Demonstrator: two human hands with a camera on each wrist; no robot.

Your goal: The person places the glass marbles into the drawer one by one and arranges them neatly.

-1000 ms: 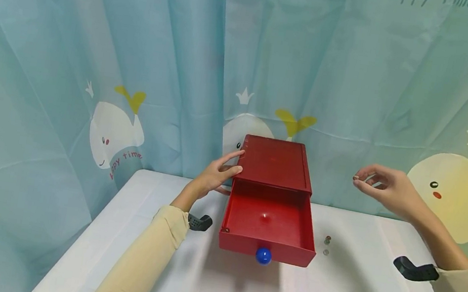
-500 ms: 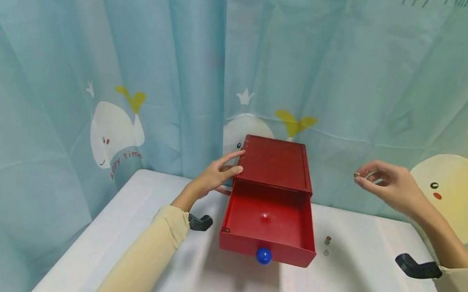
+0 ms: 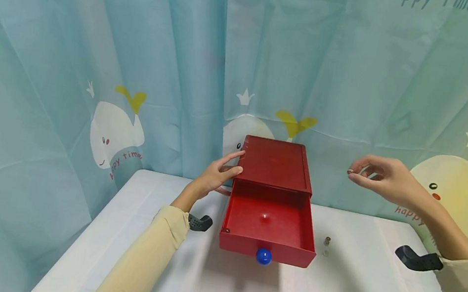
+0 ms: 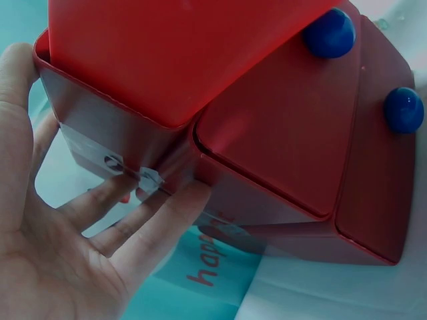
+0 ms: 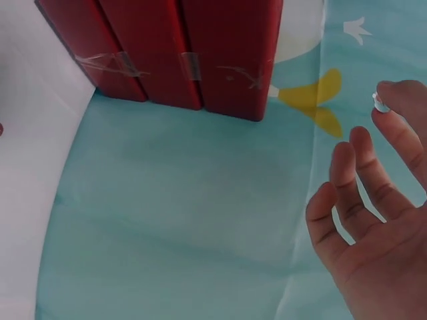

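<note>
Right hand (image 3: 384, 177) up in the air, as seen from the head view, well apart from the red three-tier drawer unit (image 3: 274, 160): thumb and finger pinch a tiny piece (image 3: 350, 171), too small to name. The left hand (image 3: 214, 173) lies spread against the unit's left side. The top drawer (image 3: 267, 225) stands pulled out, a small dark thing (image 3: 225, 230) in its near left corner; two small pieces (image 3: 327, 240) lie to its right on the white table (image 3: 381, 246).

From the left wrist, fingers press the side; the lower drawers (image 4: 273, 127) are closed.

From the right wrist, the pinched piece glints.

I'd call this a carrying step; the next move calls for a firm pinch and a steady unit.
</note>
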